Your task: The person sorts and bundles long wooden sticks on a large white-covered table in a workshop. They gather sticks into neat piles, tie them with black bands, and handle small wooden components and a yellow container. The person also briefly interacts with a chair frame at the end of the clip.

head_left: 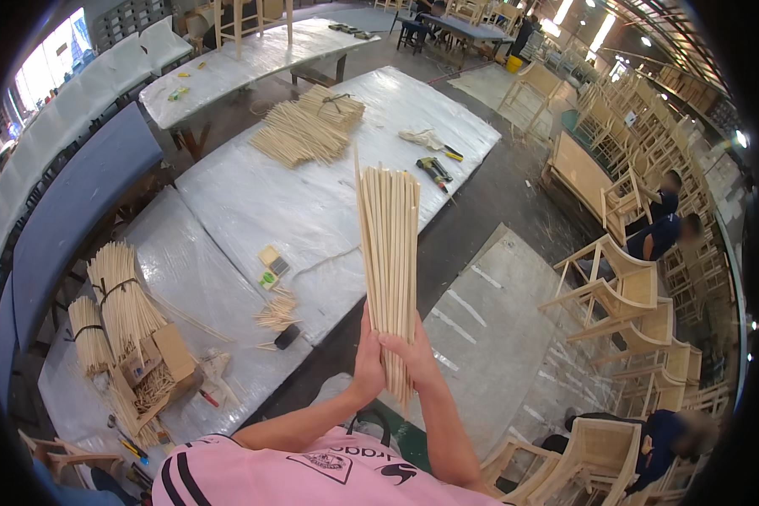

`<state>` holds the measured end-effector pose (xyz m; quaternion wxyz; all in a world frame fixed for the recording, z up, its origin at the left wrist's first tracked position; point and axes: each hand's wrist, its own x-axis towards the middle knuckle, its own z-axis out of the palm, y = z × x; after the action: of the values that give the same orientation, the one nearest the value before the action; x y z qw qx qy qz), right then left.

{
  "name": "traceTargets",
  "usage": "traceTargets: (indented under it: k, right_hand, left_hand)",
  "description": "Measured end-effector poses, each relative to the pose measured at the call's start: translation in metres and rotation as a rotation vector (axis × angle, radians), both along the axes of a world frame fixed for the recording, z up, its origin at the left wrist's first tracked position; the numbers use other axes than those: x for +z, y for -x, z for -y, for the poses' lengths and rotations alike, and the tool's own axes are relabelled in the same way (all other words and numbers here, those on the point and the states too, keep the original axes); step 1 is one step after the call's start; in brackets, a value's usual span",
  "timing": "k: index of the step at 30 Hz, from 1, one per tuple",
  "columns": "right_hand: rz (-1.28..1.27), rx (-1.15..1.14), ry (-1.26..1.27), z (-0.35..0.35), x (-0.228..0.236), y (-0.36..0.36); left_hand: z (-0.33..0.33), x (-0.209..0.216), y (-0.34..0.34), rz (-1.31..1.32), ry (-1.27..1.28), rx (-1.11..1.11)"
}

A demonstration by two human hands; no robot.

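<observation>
While your left hand (368,358) and right hand (419,358) wrap their fingers (419,331) round its near part, the stick bundle (390,232) in front of you, beside the counter (320,228), seems light, stiff and apt to slip apart, best held from both sides, its long axis pointing away from you.

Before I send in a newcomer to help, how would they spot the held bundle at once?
Find the silver table in the centre, then the pink shirt at the bottom of the view. Above it, the left hand and right hand grip a bundle of pale sticks. Unlike the tied bundles at left, it shows no tie, and one stick pokes out past its top.
</observation>
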<state>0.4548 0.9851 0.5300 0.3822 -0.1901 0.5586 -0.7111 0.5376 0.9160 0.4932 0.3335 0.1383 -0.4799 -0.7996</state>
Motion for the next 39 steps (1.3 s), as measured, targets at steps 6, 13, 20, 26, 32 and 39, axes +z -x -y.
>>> traceTargets:
  k: [6, 13, 20, 26, 32, 39]
  right_hand:
    - [0.091, 0.087, -0.093, 0.038, -0.041, 0.108]
    - [0.107, 0.253, -0.199, 0.154, -0.126, 0.257]
    - [0.146, 0.411, -0.406, 0.291, -0.167, 0.339]
    - [0.05, 0.519, -0.376, 0.465, -0.205, 0.425]
    - [0.007, 0.673, -0.256, 0.701, -0.242, 0.488]
    - [0.09, 0.869, -0.255, 0.882, -0.365, 0.548]
  left_hand:
    - [0.025, -0.042, 0.102, 0.104, -0.036, 0.099]
    - [0.122, -0.106, 0.242, 0.237, -0.114, 0.3]
    - [0.236, -0.16, 0.32, 0.162, -0.301, 0.435]
    - [0.403, -0.155, 0.395, 0.214, -0.36, 0.554]
    - [0.623, -0.23, 0.465, 0.144, -0.221, 0.698]
    - [0.8, -0.349, 0.495, 0.357, -0.037, 0.675]
